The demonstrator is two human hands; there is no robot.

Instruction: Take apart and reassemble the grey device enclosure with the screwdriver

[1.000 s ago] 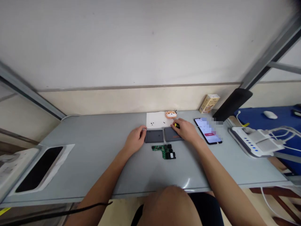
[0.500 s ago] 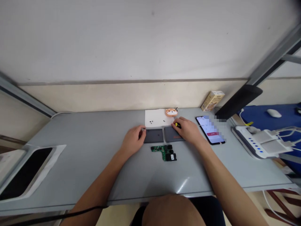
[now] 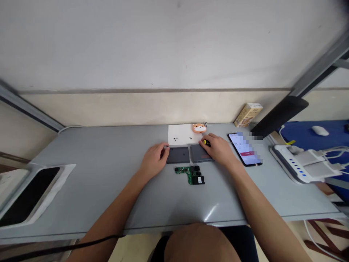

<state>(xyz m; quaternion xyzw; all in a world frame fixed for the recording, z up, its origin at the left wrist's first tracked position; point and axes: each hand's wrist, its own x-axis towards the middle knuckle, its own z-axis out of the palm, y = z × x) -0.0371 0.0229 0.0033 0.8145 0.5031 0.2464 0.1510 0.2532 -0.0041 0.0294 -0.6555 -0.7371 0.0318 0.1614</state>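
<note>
Paper (image 3: 180,131) is lying behind two casings (image 3: 177,155), circuit board (image 3: 189,176) in front, phone (image 3: 242,147) at right; right hand (image 3: 216,148), gripping screwdriver (image 3: 207,143), is partly covering one, left hand (image 3: 154,160) touching the other, hold unclear.

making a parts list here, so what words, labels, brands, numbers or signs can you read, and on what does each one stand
No text is clear enough to quote.
Orange-red marking on the dark casing: too small and blurred.
White sticker on the green circuit board: too small to read.
Carton: printed, lettering too blurred.
Phone screen: text too small, partly pixelated.
</note>
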